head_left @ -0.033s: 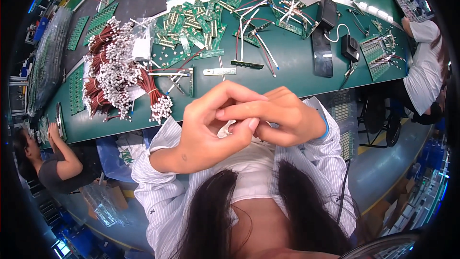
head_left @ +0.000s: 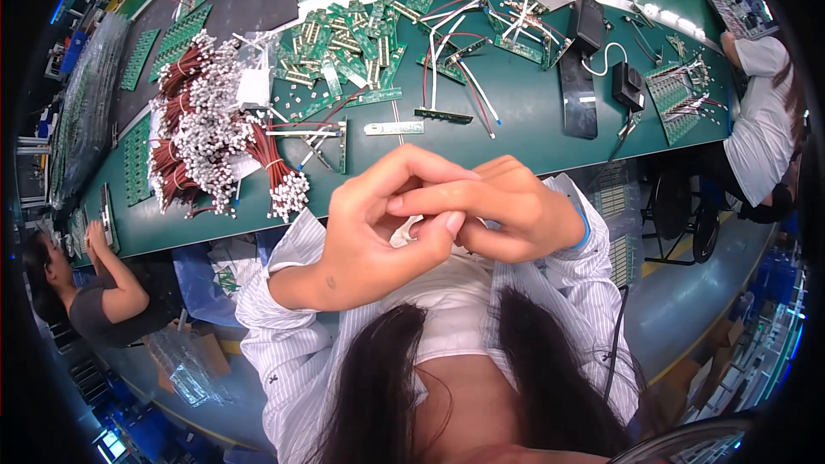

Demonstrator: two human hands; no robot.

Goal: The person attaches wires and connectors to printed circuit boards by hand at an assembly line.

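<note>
I have the left hand point(head_left: 365, 241) and the right hand point(head_left: 520, 215) together in front of the near edge of the green-topped bench point(head_left: 533, 125); their curled fingers touch and overlap, apart from every board and wire; I see nothing between them, but the fingers hide the gap, so I cannot tell whether something small is pinched there.

Nearest to them, by the middle of the bench's near edge, lies a narrow pale rectangular strip point(head_left: 394, 129); just to its right is a slim dark circuit board point(head_left: 443, 115) with wires running toward the far edge; to the strip's left I see a narrow green circuit board point(head_left: 344, 146) with wires leading leftward; farther left, at the near edge, rests a tied bundle of dark red wires with white plugs point(head_left: 271, 161); a jumbled heap of small green circuit boards point(head_left: 348, 43) lies toward the far edge.

I judge this a pause between pieces, or fine fingerwork I cannot make out; handling any board from here would call for parting the hands, reaching over the near edge and keeping clear of the loose wires.
</note>
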